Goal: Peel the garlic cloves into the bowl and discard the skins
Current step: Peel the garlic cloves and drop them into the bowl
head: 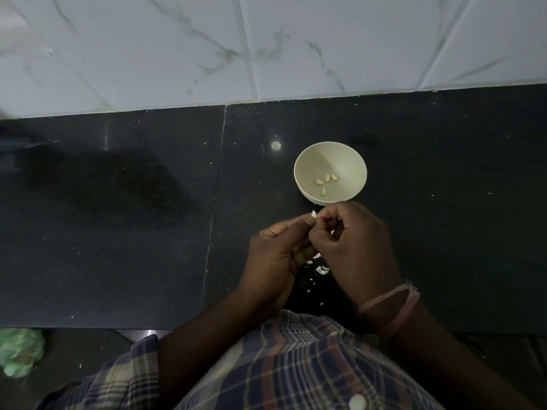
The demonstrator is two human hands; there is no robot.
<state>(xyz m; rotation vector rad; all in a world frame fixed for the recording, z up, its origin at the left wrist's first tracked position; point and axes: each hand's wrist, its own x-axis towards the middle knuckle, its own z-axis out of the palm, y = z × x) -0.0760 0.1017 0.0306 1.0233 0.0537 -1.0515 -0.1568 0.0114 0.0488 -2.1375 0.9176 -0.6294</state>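
While both hands, the left hand and right hand, pinch one small pale garlic clove together at their fingertips, its long axis points away toward the cream round bowl just beyond on the black stone table, nearer the right hand, with white skin flakes below.

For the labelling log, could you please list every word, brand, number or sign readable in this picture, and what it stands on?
None: no text can be read anywhere.
Small round cream bowl: plain, no marking.
Black stone counter: no lettering.
White marbled wall tiles: veins only.
Blue checked shirt: no label shows.
Crumpled green bag: blurred, nothing legible.
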